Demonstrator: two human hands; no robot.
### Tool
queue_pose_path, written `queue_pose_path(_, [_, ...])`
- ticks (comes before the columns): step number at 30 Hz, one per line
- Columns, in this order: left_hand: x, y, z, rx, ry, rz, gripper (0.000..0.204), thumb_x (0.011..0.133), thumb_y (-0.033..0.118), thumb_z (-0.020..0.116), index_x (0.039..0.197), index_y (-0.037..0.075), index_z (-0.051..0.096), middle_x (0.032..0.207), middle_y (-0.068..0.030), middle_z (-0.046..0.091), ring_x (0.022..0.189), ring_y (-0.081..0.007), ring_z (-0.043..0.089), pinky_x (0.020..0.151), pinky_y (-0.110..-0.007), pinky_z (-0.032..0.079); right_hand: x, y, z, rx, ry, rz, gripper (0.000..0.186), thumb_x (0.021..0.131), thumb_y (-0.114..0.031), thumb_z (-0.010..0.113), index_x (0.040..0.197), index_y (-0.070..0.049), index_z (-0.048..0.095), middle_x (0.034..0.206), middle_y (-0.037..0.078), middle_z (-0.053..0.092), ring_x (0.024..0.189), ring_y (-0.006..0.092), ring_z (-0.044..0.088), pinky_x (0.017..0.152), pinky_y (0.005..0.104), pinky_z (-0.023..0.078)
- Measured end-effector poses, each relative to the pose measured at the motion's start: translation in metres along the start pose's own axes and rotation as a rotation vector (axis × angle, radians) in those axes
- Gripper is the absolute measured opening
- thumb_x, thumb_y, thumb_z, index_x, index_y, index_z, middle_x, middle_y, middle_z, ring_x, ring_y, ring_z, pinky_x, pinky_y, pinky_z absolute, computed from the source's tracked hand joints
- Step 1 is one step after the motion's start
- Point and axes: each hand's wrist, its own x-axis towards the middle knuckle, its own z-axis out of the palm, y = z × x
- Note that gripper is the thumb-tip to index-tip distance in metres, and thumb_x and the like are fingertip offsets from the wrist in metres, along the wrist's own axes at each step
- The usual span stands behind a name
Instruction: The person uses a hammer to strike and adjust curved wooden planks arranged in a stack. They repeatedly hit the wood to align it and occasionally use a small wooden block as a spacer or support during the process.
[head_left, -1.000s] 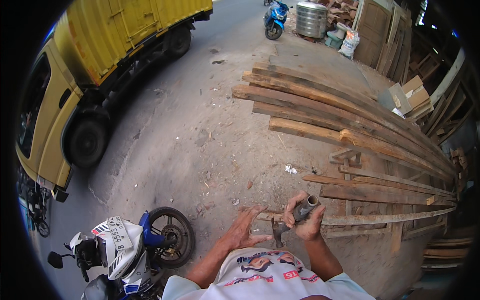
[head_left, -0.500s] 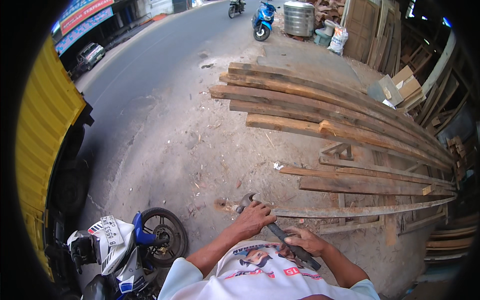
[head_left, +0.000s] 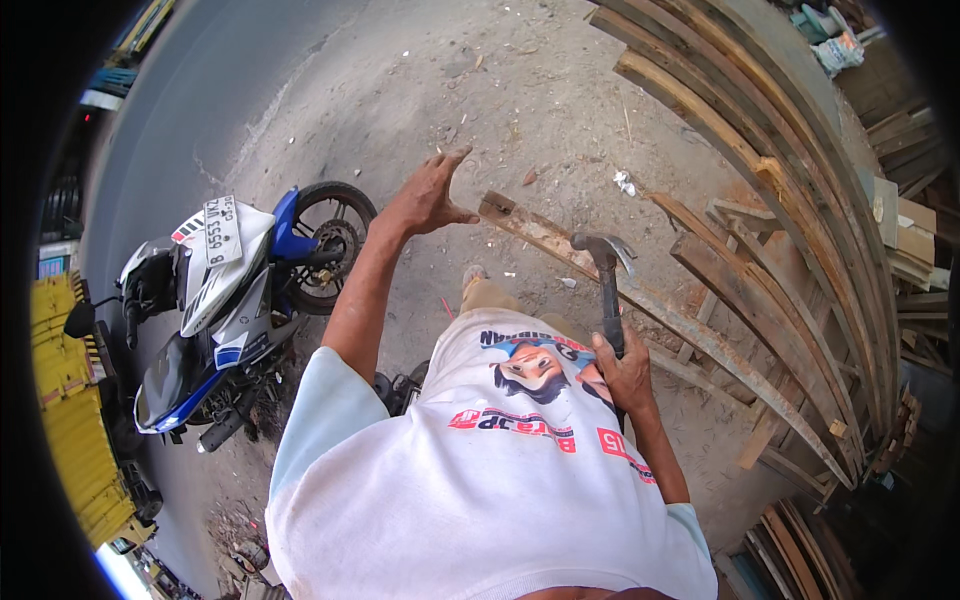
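My right hand (head_left: 627, 372) is closed around the dark handle of a claw hammer (head_left: 608, 285), whose metal head points up and away from me. Behind the hammer head runs a long, narrow wooden plank (head_left: 545, 238), slanting from centre to lower right, with a dark spot near its far end. My left hand (head_left: 428, 196) is held out just left of that end, empty, thumb and fingers spread wide. A small gap shows between the thumb and the plank.
Several long timber beams (head_left: 740, 125) lie along the right, beside shorter boards (head_left: 735, 320). A white and blue motorcycle (head_left: 225, 270) is parked at left, with a yellow truck (head_left: 75, 370) beyond it. Cardboard boxes (head_left: 915, 235) sit at the far right.
My left hand has let go of the hammer head and reached out toward the plank's end. My right hand now holds the hammer alone, head up. The view has turned and tilted downward.
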Motion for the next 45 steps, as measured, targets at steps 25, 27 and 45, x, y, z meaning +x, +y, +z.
queue_pose_path(25, [0.005,-0.096,0.074,-0.285,-0.093,0.130,0.070,0.085,0.039,0.083,0.140,0.007,0.055,0.132,-0.0171,0.067,0.124,-0.0375,0.062,0.103,-0.047,0.049,0.071,-0.070,0.093,0.546,0.322,-0.683,0.029,0.103,-0.033,0.062,0.099,-0.006,0.053,0.070,0.006,0.056,0.059,0.0171,0.055,0.052,0.0333,0.045])
queue_pose_path(27, [0.003,-0.091,0.074,-0.318,-0.133,0.146,0.068,0.085,0.037,0.083,0.140,0.007,0.055,0.132,-0.0169,0.067,0.124,-0.0372,0.062,0.104,-0.047,0.049,0.072,-0.006,0.115,0.058,0.145,-0.352,0.028,0.100,-0.030,0.066,0.103,-0.004,0.057,0.072,0.011,0.062,0.062,0.0240,0.063,0.055,0.0390,0.048])
queue_pose_path(45, [-0.007,-0.108,0.091,-0.266,-0.049,0.194,0.071,0.086,0.039,0.081,0.143,0.008,0.054,0.138,-0.0174,0.063,0.130,-0.0375,0.059,0.108,-0.047,0.048,0.082,-0.005,0.118,-0.356,-0.059,-0.017,0.041,0.103,-0.041,0.061,0.099,-0.001,0.056,0.075,0.014,0.057,0.067,0.0248,0.061,0.065,0.0400,0.051])
